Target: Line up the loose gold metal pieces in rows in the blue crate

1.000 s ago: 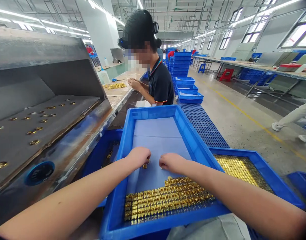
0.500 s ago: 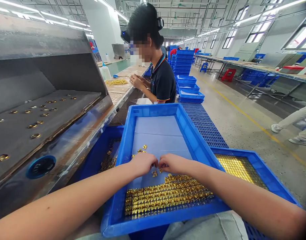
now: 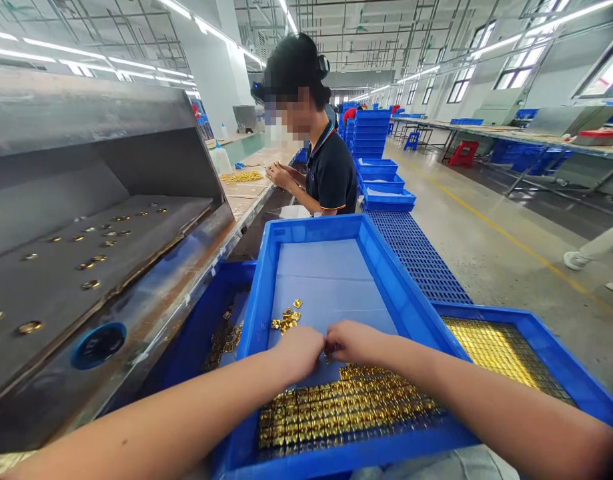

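My left hand and my right hand meet fingertip to fingertip, low over the blue tray in front of me. The fingers of both are drawn into a pinch. A bit of gold shows under my right fingertips, apparently a small square gold piece. Whatever my left fingers hold is hidden behind the hand. Just below my hands, neat rows of small square gold metal pieces cover the near end of the tray. Beyond my left hand lies a loose heap of such pieces on the white paper lining.
A metal hood stands left, with scattered gold rings inside and a round dark dial in front. Blue trays of gold pieces flank mine, one at right. A co-worker works at the bench ahead.
The view has tilted up and turned a little left, so everything sits lower and farther right. My hands remain together; the loose piece seen beneath them before is now out of sight.
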A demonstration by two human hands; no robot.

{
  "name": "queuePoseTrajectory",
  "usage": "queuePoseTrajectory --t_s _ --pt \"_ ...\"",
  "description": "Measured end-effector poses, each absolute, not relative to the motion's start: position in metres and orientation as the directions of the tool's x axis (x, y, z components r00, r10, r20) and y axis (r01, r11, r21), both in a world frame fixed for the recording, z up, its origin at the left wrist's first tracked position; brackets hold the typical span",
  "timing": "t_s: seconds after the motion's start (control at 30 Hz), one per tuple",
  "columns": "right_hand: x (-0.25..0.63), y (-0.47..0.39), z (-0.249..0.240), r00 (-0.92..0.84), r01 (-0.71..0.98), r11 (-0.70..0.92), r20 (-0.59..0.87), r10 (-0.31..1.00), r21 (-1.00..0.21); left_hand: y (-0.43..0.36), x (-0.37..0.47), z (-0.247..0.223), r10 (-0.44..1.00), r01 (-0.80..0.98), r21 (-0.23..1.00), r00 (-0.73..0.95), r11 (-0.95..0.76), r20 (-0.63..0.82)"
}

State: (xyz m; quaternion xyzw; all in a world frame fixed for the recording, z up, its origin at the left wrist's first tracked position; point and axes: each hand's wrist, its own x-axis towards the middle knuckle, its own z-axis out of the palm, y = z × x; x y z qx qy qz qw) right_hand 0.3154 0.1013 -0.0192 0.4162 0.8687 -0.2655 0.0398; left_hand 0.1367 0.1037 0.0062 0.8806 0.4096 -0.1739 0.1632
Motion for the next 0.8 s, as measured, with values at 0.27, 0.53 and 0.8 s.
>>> queuePoseTrajectory --t_s 0.27,0.53,0.8 --pt "0.313 0.095 -0.02 -0.695 0.674 0.444 -0.303 0.652 -0.59 0.11 0.122 0.006 0.634 0.801 0.246 0.587 -0.546 -0.504" --pt "0.313 0.09 -0.018 -0.66 0.698 0.364 -0.355 0.663 -0.617 0.109 0.125 0.003 0.595 0.801 0.37 0.598 -0.471 -0.538" --pt "0.313 0.085 -0.009 -0.645 0.697 0.311 -0.376 0.666 -0.646 0.11 0.124 -0.001 0.562 0.79 0.422 0.612 -0.444 -0.556"
